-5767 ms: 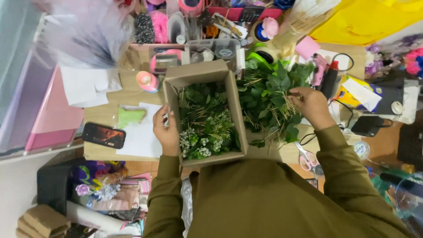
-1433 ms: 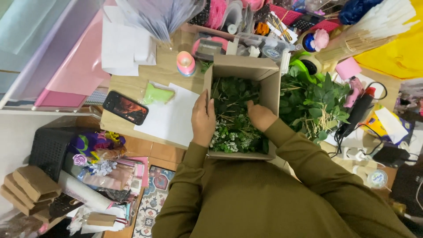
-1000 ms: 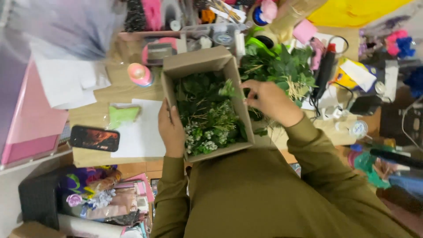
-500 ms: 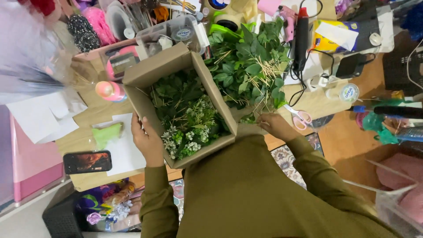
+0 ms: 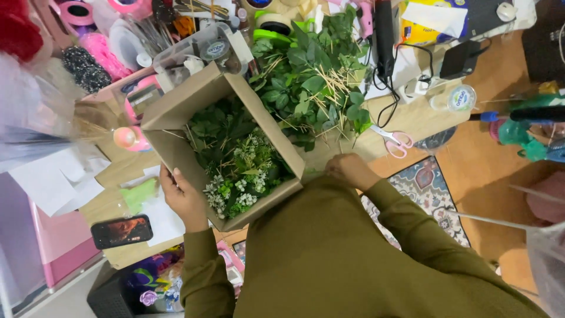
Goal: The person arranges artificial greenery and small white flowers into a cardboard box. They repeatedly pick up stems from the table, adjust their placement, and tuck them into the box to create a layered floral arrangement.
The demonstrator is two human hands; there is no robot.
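Cardboard box (image 5: 194,112) sits tilted on the table (image 5: 412,118), its open top facing the head camera, directly in front of the person's olive-green torso. Green foliage and small white flower sprigs (image 5: 235,171) fill the box. The left hand (image 5: 182,197) grips the near left wall of the box, fingers curled over the rim and thumb against the outside. The right hand (image 5: 347,171) lies just past the box's right corner, at the near edge of the table; it is loosely closed, and whether it holds a stem cannot be told from this view.

A loose heap of leafy stems with pale sticks (image 5: 312,76) lies on the table, touching the far right wall of the box. Pink-handled scissors (image 5: 394,141) rest near the table edge, just beyond the right hand. A black cable (image 5: 388,109) runs past the heap. A clear round lidded container (image 5: 462,97) stands further right. To the left of the box lie white paper sheets (image 5: 53,182), a green scrap (image 5: 138,193) and a dark phone (image 5: 122,231) with a lit screen. A patterned rug (image 5: 424,194) covers the floor below the right arm.
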